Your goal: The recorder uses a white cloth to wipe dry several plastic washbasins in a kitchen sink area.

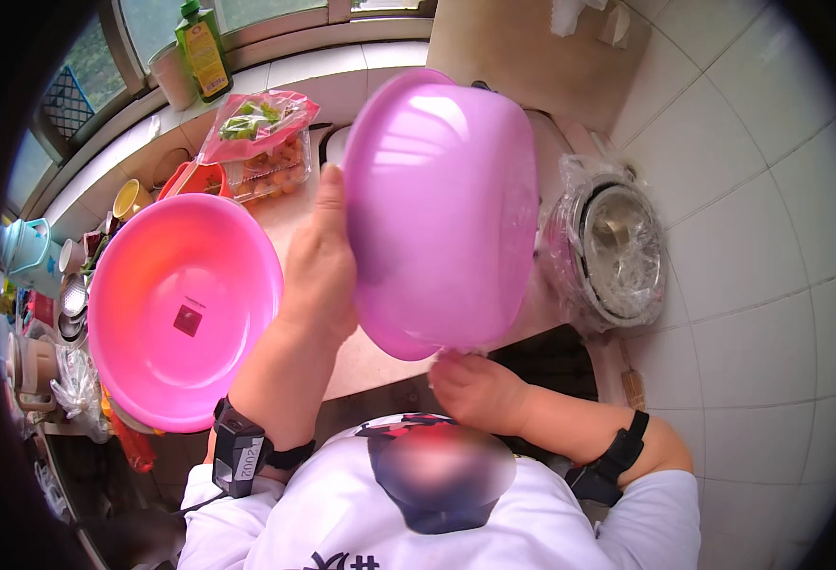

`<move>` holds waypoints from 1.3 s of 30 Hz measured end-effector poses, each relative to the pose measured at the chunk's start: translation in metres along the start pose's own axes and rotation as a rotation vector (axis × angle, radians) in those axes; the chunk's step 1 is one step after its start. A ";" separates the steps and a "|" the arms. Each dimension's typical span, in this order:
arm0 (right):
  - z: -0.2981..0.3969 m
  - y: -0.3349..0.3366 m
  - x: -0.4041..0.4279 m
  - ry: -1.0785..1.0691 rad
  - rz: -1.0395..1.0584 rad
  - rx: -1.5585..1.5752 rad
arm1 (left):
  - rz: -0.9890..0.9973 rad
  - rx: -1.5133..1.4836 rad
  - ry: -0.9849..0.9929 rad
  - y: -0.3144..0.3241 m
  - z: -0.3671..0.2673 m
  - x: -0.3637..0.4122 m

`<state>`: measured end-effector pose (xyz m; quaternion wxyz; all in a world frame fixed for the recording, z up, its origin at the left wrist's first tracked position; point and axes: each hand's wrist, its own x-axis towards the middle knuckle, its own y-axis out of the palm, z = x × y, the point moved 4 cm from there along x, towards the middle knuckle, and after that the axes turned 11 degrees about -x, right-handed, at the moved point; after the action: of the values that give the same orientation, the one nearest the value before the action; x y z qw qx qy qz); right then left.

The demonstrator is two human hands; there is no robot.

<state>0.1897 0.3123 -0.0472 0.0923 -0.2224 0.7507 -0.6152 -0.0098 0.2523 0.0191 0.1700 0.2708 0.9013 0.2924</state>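
A glossy purple plastic basin [453, 214] is tipped on its side in front of me, its outer wall and base turned to the right. My left hand [321, 267] grips it by the rim side, thumb pointing up along the edge. Against the basin's lower edge, the curled fingers of my right hand [478, 392] hold a pale crumpled scrap [471, 350]; blur hides whether it is cloth or plastic. To the left of my left forearm stands a pink plastic basin [183, 313], its inside facing up with a small dark label in it.
Behind the pink basin are a clear box of orange fruit [275, 171], a pink bag of greens [254, 125] and a green bottle [204, 53]. A plastic-wrapped pot [617, 242] stands right, by the tiled wall [745, 235]. Ladles and cups [72, 296] crowd the left.
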 end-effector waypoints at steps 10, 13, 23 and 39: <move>-0.103 -0.097 -0.010 0.991 -0.865 0.594 | -0.117 -0.435 -0.019 -0.043 -0.026 0.027; -0.107 -0.107 0.012 0.891 -0.984 0.481 | -0.081 -0.447 -0.085 -0.036 -0.023 0.027; -0.048 -0.028 0.018 0.371 -0.374 -0.024 | -0.194 -0.413 -0.096 -0.045 -0.028 0.007; -0.111 -0.080 0.016 0.626 -0.793 0.305 | -0.092 -0.459 -0.024 -0.040 -0.029 -0.003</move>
<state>0.1474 0.3913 0.0576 -0.3448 -0.2792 0.5027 -0.7419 -0.0362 0.2110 0.0172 0.2509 0.1873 0.8205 0.4782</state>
